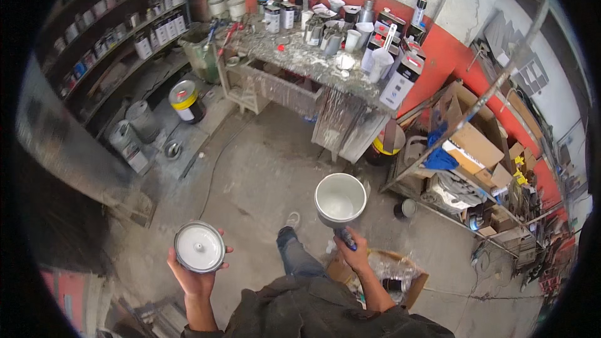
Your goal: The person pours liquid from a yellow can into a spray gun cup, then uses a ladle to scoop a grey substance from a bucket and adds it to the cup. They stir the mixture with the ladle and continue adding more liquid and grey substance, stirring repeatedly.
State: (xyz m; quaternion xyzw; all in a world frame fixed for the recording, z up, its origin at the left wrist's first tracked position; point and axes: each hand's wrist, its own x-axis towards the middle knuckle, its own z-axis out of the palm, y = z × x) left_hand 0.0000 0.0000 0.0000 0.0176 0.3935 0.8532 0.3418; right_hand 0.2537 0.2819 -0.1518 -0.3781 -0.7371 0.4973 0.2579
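Observation:
My left hand [196, 280] holds a round lid [201, 259] from below, fingers and thumb around its rim. The lid's upturned face is coated white, with a small nub at its middle. In my right hand [357, 255] is a paint spray gun, by its look, gripped by the dark bluish handle [345, 238]. Its wide cup [340, 197] is uncovered and faces up, whitish inside with a grey outer wall. How much liquid the cup holds I cannot tell. Both hands are in front of my body, well apart, with the cup farther forward than the lid.
A paint-spattered workbench [294, 56] ahead carries several cans, cups and bottles. Shelves of containers [119, 37] line the left. A yellow-banded drum [186, 101] stands near them. Cardboard boxes [472, 144] fill a rack at right. By my legs is an open carton [418, 285] with plastic wrap.

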